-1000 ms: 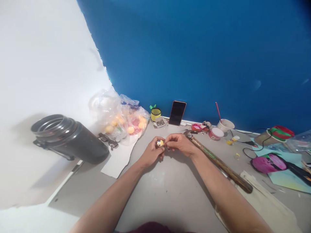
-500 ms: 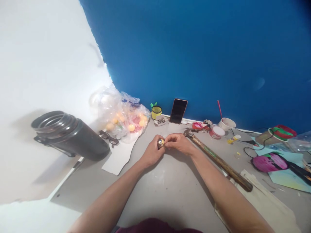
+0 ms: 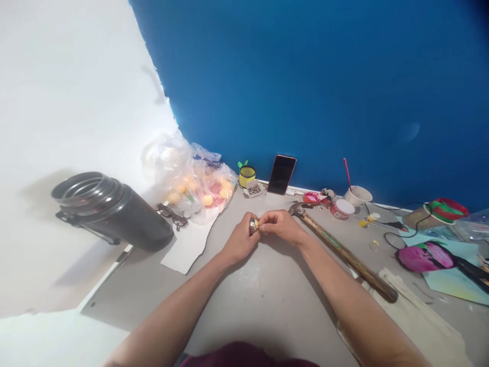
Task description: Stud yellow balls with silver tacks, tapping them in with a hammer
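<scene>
Since a second ago, your left hand has wrapped further round the small yellow-and-silver ball, so less of its yellow shows. In the head view, you hold that ball above the middle of the worktop, your right hand narrowed to a pinch at its right side, though you cannot tell whether those fingertips grip anything. The hammer lies to the right, the open box of small silver pieces beyond, on the far side.

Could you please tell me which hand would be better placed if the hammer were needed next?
Probably the right hand: it is nearer the hammer, though it also seems to pinch at the small shiny object that the left hand grips.
</scene>
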Tool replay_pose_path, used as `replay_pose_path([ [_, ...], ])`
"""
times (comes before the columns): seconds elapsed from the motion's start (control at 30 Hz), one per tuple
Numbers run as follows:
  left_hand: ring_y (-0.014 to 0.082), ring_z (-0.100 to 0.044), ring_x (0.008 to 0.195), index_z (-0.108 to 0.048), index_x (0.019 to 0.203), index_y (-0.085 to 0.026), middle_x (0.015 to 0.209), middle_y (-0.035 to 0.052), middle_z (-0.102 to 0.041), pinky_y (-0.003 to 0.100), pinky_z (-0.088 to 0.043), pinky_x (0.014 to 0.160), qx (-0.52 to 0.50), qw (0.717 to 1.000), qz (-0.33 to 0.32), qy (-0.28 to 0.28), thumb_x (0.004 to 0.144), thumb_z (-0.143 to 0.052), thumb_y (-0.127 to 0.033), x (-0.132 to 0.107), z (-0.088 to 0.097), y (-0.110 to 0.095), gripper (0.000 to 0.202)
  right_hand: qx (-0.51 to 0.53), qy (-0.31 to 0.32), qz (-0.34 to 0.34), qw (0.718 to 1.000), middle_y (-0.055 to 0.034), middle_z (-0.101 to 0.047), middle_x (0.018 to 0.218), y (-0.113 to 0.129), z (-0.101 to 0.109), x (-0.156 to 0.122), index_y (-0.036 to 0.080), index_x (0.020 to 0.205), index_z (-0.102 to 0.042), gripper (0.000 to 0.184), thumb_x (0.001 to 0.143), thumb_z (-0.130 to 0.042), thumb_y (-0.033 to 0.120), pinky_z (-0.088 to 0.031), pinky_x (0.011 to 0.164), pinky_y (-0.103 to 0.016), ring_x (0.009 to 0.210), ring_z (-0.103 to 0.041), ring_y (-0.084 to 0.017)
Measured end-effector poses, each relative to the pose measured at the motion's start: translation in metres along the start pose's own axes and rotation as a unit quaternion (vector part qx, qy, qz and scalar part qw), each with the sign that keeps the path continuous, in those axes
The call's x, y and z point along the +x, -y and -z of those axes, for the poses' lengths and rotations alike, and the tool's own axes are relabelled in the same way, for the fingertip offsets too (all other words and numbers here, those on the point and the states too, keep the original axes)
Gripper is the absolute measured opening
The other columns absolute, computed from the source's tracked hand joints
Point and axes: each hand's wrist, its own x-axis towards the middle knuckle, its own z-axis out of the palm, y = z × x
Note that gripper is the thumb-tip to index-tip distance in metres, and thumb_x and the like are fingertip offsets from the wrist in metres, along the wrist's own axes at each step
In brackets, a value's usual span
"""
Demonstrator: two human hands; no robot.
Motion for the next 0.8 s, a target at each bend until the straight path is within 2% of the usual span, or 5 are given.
replay_pose_path([
  [0.23,0.0149,-0.046,0.069,-0.047,0.090,-0.022,0.075,-0.0043,-0.050,0.028,-0.034,0.066,0.001,0.999,0.014,-0.045,0.080,-0.054,-0.017,-0.004,-0.004,-0.007,0.013,-0.076,-0.038,0.063,0.994,0.0010,-0.066,0.069,-0.004,-0.008,0.001,0.018,0.073,-0.070,0.011,0.069,-0.070,0.028,-0.042,0.061,-0.025,0.064,-0.054,-0.012],
  [0.37,0.0146,-0.046,0.071,-0.047,0.089,-0.021,0.077,-0.0036,-0.051,0.028,-0.036,0.067,-0.023,0.999,0.016,-0.044,0.079,-0.054,-0.016,-0.007,-0.012,-0.012,0.013,-0.075,-0.059,0.058,0.994,0.0006,-0.065,0.071,0.002,-0.005,-0.001,0.019,0.073,-0.067,0.012,0.071,-0.068,0.030,-0.044,0.057,-0.024,0.061,-0.054,-0.012],
  [0.57,0.0132,-0.046,0.071,-0.049,0.091,-0.020,0.080,-0.0034,-0.051,0.027,-0.037,0.067,-0.076,0.996,0.010,-0.045,0.080,-0.057,-0.018,-0.005,-0.009,-0.013,0.014,-0.038,-0.049,0.055,0.997,0.0007,-0.064,0.071,0.006,-0.001,-0.001,0.018,0.076,-0.068,0.021,0.072,-0.074,0.037,-0.045,0.055,-0.024,0.056,-0.053,-0.010],
  [0.8,0.0124,-0.045,0.067,-0.052,0.096,-0.020,0.076,-0.0047,-0.052,0.026,-0.036,0.063,-0.070,0.995,0.030,-0.071,0.078,-0.059,-0.020,-0.002,-0.003,-0.008,0.020,0.003,-0.012,0.048,0.999,0.0024,-0.061,0.065,0.006,-0.002,-0.003,0.018,0.075,-0.068,0.023,0.070,-0.078,0.038,-0.039,0.054,-0.024,0.053,-0.049,-0.009],
])
